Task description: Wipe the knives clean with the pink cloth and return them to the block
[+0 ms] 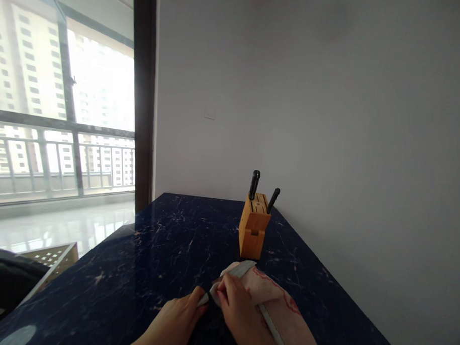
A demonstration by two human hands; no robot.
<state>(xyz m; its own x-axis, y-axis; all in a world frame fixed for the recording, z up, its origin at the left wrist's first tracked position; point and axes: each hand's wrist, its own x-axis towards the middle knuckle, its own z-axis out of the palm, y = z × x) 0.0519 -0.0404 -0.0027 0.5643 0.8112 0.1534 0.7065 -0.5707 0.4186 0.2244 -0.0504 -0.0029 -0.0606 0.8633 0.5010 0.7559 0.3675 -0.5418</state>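
Observation:
My left hand (182, 311) is closed, with a small pale end (203, 299) of something showing beside the thumb. The rest of that thing is hidden in the fingers, so I cannot tell its kind. Just to the right, my right hand (235, 306) pinches a pink and white towel (273, 292) with a red pattern. Folds of the towel spread past the fingers and under the wrist. Beyond the towel stands a wooden knife block (253, 233). Two knives sit in it, one black handle (254, 184) at the back left and another black handle (274, 200) at the right.
Both hands are over a dark blue marbled table (182, 231). A grey wall (330, 120) runs along its right side and far end. At the lower left are a dark object (11, 280) and a perforated panel (61, 259). Large windows (101, 77) lie beyond.

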